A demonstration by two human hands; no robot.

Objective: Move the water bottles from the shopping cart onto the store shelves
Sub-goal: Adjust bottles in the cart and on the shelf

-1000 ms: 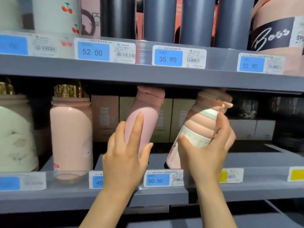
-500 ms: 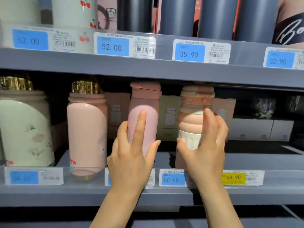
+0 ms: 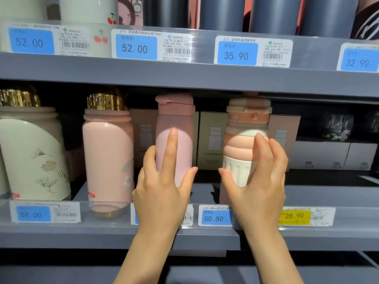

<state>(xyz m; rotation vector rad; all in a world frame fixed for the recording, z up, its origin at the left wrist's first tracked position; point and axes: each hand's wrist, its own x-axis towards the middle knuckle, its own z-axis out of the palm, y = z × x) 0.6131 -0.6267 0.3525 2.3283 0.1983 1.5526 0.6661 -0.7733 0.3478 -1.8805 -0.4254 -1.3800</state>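
Both bottles stand on the middle shelf (image 3: 205, 194), behind the clear price-tag rail (image 3: 110, 210); the left hand (image 3: 162, 189) grips the slim pink bottle (image 3: 174, 128), forefinger laid straight up its front and thumb curled round its right side; the right hand (image 3: 260, 185) grips the ribbed bottle (image 3: 244, 148) about its white lower band.

Risks, as judged: the caps sit close beneath the upper shelf (image 3: 184, 76), so any lift on release could knock them against it; the slim pink bottle stands just beside the larger pink flask (image 3: 106, 158), and a sideways nudge could tip one into the other; a hasty withdrawal could drag either bottle forward against the rail; whether the bases sit flat is hidden by the hands.

Orientation: each bottle's long axis runs vertical, cap uppermost, base toward the shelf; neither shows a marked lean.
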